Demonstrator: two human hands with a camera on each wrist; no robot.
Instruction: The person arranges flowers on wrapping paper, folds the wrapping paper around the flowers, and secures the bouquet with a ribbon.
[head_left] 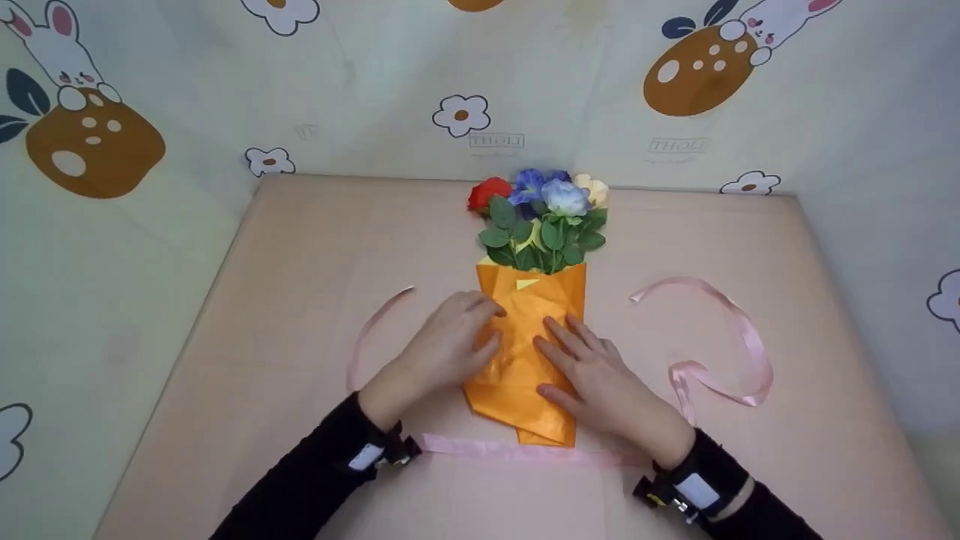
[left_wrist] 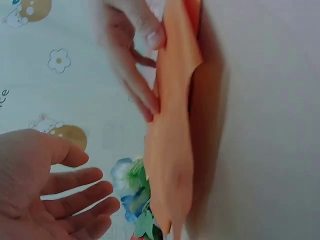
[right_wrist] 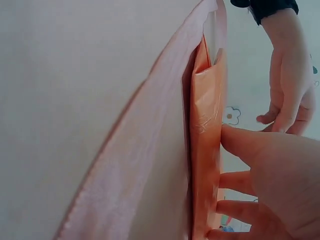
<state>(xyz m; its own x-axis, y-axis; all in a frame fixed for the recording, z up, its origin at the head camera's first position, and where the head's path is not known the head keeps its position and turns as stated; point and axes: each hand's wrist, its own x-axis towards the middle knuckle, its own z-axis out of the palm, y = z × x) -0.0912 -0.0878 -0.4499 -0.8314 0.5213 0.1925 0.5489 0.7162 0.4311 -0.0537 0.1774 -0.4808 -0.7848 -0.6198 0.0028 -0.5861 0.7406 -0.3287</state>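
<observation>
A bouquet of artificial-looking flowers lies in orange wrapping paper (head_left: 525, 360) at the middle of the table. From its top show a red flower (head_left: 489, 195), a dark blue flower (head_left: 529, 184), a light blue flower (head_left: 566, 198), a cream flower (head_left: 596, 191) and green leaves (head_left: 553, 236). My right hand (head_left: 600, 375) rests on the paper's right side with spread fingers. My left hand (head_left: 454, 337) hovers at the left side, its fingers loosely bent. In the left wrist view, a gap separates the left hand (left_wrist: 65, 185) from the paper (left_wrist: 172, 130).
Pink ribbon (head_left: 510, 448) runs across the table (head_left: 300, 315) by the paper's bottom end. One ribbon end (head_left: 375, 322) curves up at left; the other (head_left: 750, 345) loops at right. Behind the table hangs a printed backdrop (head_left: 360, 90) with flowers and rabbits.
</observation>
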